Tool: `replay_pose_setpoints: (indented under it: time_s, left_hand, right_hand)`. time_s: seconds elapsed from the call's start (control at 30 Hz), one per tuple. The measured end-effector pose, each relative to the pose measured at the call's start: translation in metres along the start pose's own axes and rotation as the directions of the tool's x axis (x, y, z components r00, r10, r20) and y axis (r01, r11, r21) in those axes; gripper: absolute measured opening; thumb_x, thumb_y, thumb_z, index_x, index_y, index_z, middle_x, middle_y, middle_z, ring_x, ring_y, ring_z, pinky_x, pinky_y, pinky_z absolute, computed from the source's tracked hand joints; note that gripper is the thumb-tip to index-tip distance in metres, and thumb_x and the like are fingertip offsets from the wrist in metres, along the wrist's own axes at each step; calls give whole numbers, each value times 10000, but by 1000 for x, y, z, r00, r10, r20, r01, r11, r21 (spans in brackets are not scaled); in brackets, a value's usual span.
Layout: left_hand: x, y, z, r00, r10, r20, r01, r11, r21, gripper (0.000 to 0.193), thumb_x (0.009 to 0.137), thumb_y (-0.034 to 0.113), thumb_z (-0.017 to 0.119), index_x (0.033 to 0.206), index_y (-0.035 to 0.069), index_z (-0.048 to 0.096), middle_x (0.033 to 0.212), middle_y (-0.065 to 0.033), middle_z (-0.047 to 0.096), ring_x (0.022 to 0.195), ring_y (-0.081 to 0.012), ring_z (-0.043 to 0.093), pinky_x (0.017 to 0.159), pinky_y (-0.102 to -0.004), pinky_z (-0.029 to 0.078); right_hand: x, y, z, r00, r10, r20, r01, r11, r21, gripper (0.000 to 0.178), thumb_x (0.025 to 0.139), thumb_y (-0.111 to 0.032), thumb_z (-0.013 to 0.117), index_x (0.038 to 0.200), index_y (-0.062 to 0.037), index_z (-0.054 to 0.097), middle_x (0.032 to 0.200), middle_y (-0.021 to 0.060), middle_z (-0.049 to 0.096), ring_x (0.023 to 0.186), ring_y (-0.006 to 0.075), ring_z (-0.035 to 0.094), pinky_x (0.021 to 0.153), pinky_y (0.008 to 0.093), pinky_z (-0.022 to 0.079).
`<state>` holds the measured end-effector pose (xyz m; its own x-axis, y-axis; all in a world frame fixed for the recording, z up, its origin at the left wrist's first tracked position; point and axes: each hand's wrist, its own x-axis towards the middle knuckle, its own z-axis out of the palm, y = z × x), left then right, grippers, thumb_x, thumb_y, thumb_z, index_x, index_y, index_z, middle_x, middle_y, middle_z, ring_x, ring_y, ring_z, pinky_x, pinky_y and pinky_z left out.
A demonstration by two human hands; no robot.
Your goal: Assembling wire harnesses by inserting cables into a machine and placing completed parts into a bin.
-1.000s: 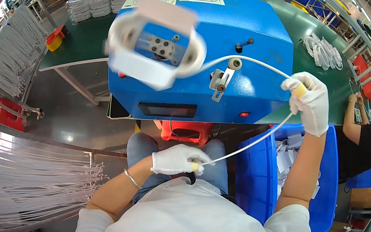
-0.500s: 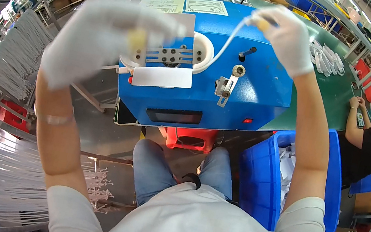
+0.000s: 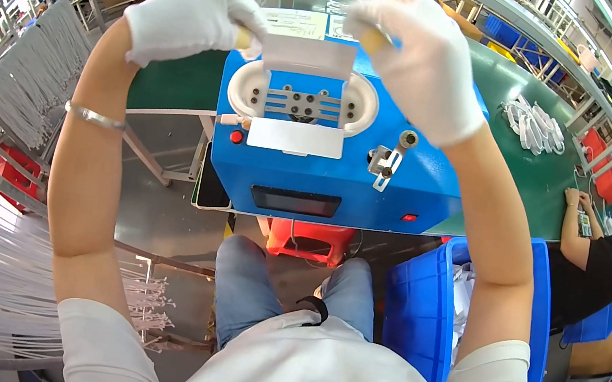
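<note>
My left hand (image 3: pixel 189 19), in a white glove with a yellowish thumb tip, is curled beside the upper white plate (image 3: pixel 309 57) of a blue machine (image 3: pixel 284 175). Its fingers are bent together; whatever they grip is hidden. My right hand (image 3: pixel 422 64), gloved likewise, is over the machine's right rear with thumb and fingers pinched. I cannot make out anything in that pinch. Between and below my hands is the winding head (image 3: pixel 305 105), a slotted metal bar with rounded white ends. A lower white plate (image 3: pixel 296 138) lies in front of it.
A small bracket with a roller (image 3: pixel 387 164) stands at the machine's right. White cable bundles (image 3: pixel 534 126) lie on the green table (image 3: pixel 489 174). A blue bin (image 3: pixel 416 309) stands by my right arm. Racks of white cables (image 3: pixel 31 77) fill the left. A co-worker (image 3: pixel 605 260) sits far right.
My left hand has moved back and up off the winding head. My right hand has come left and nearer the head. The white cable running from it to the head no longer shows.
</note>
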<state>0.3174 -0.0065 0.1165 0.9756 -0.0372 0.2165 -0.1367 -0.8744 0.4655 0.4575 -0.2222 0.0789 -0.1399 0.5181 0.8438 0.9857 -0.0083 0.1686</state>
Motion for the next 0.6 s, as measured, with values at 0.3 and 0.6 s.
replay_pose_setpoints:
  time_s: [0.3, 0.6]
  left_hand:
    - [-31, -1, 28, 974, 163, -160, -110, 949, 295, 201, 798, 73, 551, 927, 48, 703, 858, -184, 670, 776, -323, 638, 721, -365, 508]
    - [-20, -5, 76, 765, 451, -460, -197, 844, 498, 124, 771, 111, 633, 887, 82, 664, 882, -88, 618, 819, -279, 606, 730, -366, 511]
  right_hand:
    - [-9, -37, 7, 931, 37, 362, 46, 974, -220, 182, 666, -59, 667, 842, -76, 626, 810, 63, 577, 733, 234, 599, 620, 318, 500]
    - [6, -11, 8, 616, 416, 669, -646, 753, 127, 241, 874, -240, 569, 982, -38, 647, 854, 82, 657, 828, 171, 625, 768, 278, 500]
